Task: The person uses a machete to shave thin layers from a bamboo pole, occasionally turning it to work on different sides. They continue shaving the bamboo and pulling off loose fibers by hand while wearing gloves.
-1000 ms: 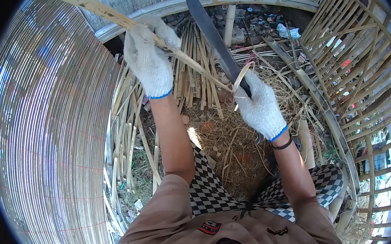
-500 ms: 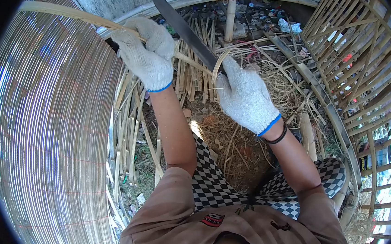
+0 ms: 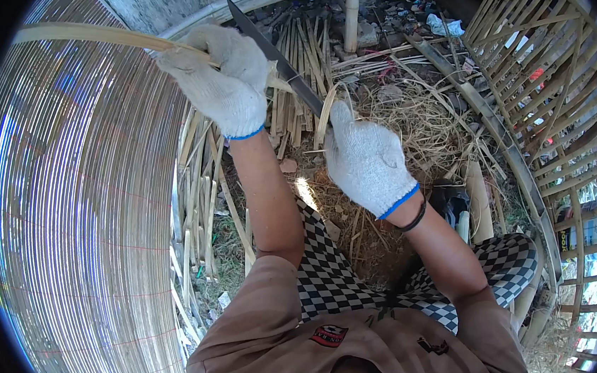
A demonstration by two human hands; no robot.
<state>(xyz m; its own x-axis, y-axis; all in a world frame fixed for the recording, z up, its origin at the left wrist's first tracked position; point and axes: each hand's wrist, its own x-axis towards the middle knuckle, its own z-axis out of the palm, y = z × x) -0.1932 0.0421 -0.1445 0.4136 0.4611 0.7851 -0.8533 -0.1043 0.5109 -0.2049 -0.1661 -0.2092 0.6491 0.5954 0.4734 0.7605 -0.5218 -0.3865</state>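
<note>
A white knitted glove with a blue cuff covers my left hand [image 3: 219,73], which is closed around a long pale bamboo strip [image 3: 99,35]. The strip arches out to the left, and a short end shows right of the glove. My right hand [image 3: 372,157], gloved the same way, is closed on a machete; the handle is hidden in the fist. The dark machete blade [image 3: 268,49] slants up and left, passing just behind the strip's short end. By the right fingertips hangs a thin curled bamboo shaving [image 3: 326,114].
Split bamboo sticks [image 3: 298,66] lie in a pile beyond my hands. Loose shavings [image 3: 424,126] cover the ground to the right. A slatted bamboo screen [image 3: 86,182] stands at the left, and a curved bamboo lattice [image 3: 568,103] at the right. My checkered trouser legs [image 3: 334,261] are folded below.
My right hand and the machete have shifted down and slightly left. My left hand has edged left with the bamboo strip, and less of the strip shows between the hands.
</note>
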